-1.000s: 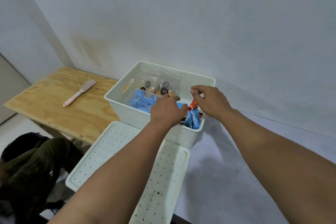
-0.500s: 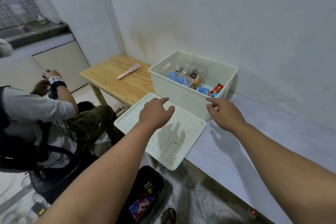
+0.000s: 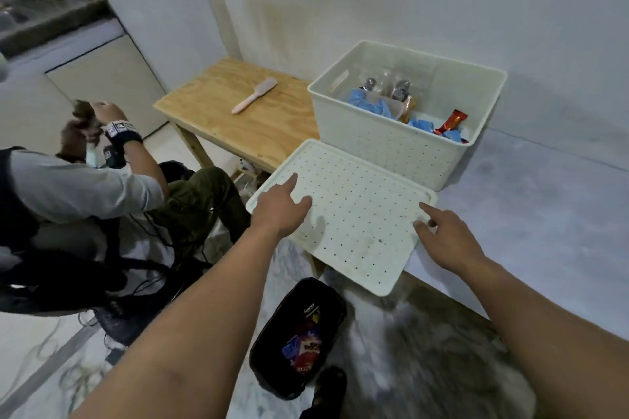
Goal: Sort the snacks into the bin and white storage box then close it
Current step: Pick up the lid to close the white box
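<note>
At the upper right of the frame the white storage box (image 3: 405, 146) stands open with blue and red snacks (image 3: 452, 122) inside. Half a second ago I was still nearing the perforated lid (image 3: 354, 224), mid-frame in front of the box; now both hands have reached it, so I judge sorting done and closing next. My left hand (image 3: 280, 206) rests open on its left edge, my right hand (image 3: 446, 235) open at its right edge. The black bin (image 3: 299, 333), bottom centre, holds packets; their writing is too blurred to read.
</note>
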